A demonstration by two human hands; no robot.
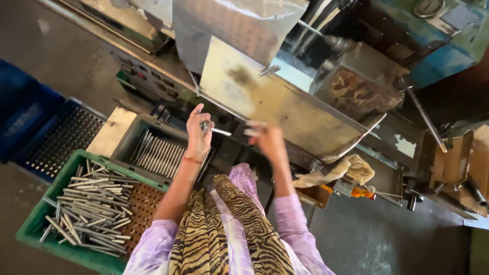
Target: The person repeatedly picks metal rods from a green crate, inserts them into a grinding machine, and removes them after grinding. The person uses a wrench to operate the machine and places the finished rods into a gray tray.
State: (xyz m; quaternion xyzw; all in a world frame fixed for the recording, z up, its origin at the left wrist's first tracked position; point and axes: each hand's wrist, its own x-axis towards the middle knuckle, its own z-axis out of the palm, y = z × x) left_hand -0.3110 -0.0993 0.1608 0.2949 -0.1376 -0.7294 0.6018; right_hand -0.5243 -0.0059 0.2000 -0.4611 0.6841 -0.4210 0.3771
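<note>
At the machine front, head view. Left hand (197, 135): raised, fingers curled around a short metal rod (216, 130), whose free end juts toward the right hand. The rod looks stiff, smooth, probably oily and fairly heavy for its size; best taken mid-shaft with a full pinch. Right hand (268, 140): blurred, at the metal guard plate (275, 102); cannot tell how far open or what it holds. Below the left hand: grey tray (127, 145) of aligned rods. Further left: green crate (38, 224) of loose rods. Right of the right hand: crumpled rag (336, 170).
</note>
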